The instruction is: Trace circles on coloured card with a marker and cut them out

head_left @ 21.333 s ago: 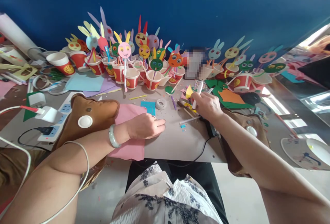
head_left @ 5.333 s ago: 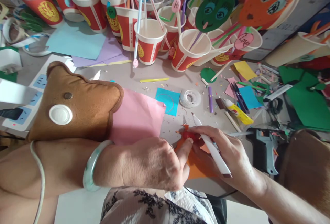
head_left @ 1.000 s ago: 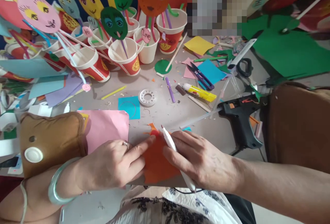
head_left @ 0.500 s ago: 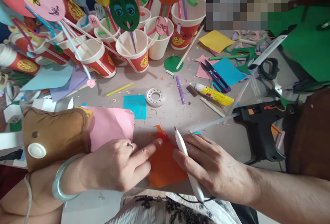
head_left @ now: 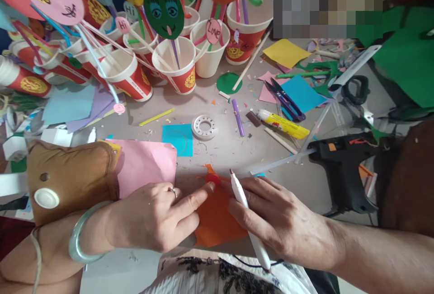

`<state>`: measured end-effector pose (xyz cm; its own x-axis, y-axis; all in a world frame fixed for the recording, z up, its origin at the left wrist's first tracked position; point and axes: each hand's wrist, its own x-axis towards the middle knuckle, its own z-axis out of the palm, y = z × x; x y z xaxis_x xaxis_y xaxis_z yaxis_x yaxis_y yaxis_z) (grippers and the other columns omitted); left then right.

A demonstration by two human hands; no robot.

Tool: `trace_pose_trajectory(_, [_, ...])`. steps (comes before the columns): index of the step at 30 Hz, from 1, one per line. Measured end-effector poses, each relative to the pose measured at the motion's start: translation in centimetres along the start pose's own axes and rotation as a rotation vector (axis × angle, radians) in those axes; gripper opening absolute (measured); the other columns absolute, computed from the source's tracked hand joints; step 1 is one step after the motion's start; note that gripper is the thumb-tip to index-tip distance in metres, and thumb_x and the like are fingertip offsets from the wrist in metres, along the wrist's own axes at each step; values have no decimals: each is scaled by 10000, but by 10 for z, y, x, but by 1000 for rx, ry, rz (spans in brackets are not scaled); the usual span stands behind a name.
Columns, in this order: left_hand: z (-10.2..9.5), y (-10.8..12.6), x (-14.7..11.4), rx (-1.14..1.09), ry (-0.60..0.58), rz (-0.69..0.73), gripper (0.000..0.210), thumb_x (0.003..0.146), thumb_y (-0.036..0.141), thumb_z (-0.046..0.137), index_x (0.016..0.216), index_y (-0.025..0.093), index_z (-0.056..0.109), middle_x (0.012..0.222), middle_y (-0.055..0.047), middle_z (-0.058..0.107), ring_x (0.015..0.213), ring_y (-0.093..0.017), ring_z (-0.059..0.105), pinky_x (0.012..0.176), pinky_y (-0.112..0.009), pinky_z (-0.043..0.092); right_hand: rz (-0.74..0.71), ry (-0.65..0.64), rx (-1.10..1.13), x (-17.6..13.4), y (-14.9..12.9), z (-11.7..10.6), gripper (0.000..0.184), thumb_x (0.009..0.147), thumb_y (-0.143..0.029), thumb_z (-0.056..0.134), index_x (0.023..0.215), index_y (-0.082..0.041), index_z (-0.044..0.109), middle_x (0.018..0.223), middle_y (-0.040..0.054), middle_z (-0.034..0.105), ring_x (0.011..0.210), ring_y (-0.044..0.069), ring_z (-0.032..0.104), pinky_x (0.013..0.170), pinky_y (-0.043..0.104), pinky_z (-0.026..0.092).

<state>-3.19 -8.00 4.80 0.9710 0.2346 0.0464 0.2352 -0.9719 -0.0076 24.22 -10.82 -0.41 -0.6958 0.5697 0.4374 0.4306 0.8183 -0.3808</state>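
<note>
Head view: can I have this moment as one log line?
left hand: fingertip at red disc | right hand: holding marker | between hands: orange paper | near right hand: glue gun

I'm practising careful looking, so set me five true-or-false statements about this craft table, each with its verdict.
1. The right hand holds a white marker. True.
2. The left hand grips the scissors. False: its index fingertip is at a small red piece; the scissors lie on pink and blue paper.
3. A circle is drawn on the blue square beside the pale ring. True.
4. The glue gun lies left of both hands. False: it lies to the right of the right hand.
5. The marker's tapered tip points toward the person. False: it points away, toward the cups.
</note>
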Motion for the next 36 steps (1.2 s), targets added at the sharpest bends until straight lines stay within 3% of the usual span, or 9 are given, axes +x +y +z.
trace_pose_trajectory(10, [0, -1, 0, -8, -3, 11, 155, 923, 201, 523, 780, 200, 583, 1259, -136, 744, 489, -132, 498, 448, -301, 424, -15, 15, -18, 0, 1, 1, 239, 929, -95, 471, 1137, -82, 586, 981, 198, 739, 962, 307, 651, 763, 418, 568])
trace_pose_trajectory(26, [3, 1, 3, -16, 101, -25, 156, 871, 135, 537, 735, 194, 586, 1256, -140, 739, 460, -131, 492, 413, -303, 403, -5, -2, 0, 2, 1, -1, 195, 933, -99, 477, 1081, -101, 602, 885, 167, 726, 946, 305, 652, 737, 406, 577])
trace_pose_trajectory(36, [7, 4, 2, -31, 104, -30, 170, 866, 126, 521, 726, 184, 598, 1316, -179, 692, 415, -116, 447, 378, -306, 350, 19, 12, 3, 2, 0, -1, 241, 884, -67, 494, 1077, -117, 629, 902, 154, 715, 929, 282, 651, 737, 388, 577])
